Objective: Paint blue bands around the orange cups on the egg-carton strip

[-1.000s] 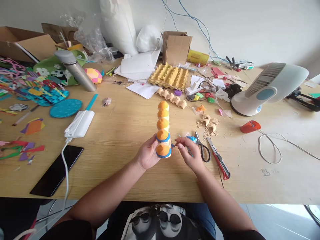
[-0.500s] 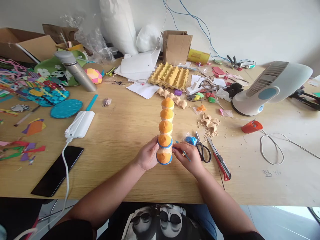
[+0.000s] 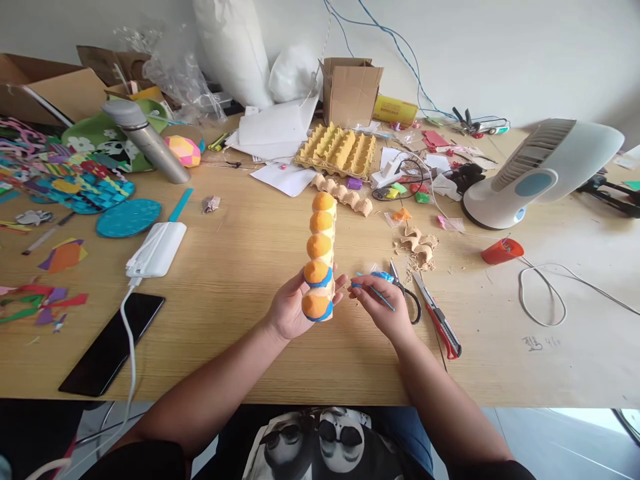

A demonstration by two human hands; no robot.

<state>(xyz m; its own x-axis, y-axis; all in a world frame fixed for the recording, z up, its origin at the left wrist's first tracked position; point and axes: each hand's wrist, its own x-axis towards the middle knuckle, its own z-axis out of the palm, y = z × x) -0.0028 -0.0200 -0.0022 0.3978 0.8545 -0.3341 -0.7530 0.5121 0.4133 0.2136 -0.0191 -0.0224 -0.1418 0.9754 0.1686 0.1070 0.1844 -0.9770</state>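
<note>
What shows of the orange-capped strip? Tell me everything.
The strip is a row of five orange-covered bumps on a pale base resembling carton pulp; blue edging shows on the two nearest bumps. It points away from the camera, apparently above the table, its near end held in the left hand.

Fan: I have a white fan (image 3: pixel 537 177) between two and three o'clock from the middle of my view.
Red cup: just below it, at three, a red cup (image 3: pixel 500 252) with thin bits poking out.
Phone: at eight I see a black phone (image 3: pixel 107 350), a white cable (image 3: pixel 127 327) crossing its edge.
Power bank: a white power bank (image 3: pixel 159 250) at nine, that cable at its near end.
Blue oval: farther out at nine, a blue oval (image 3: pixel 129 219) flat on the surface (image 3: pixel 240 247).
Bottle: a metal bottle (image 3: pixel 163 150) near ten; I can't judge its true tilt.
Cardboard: a cardboard box (image 3: pixel 350 93) between twelve and one.
</note>
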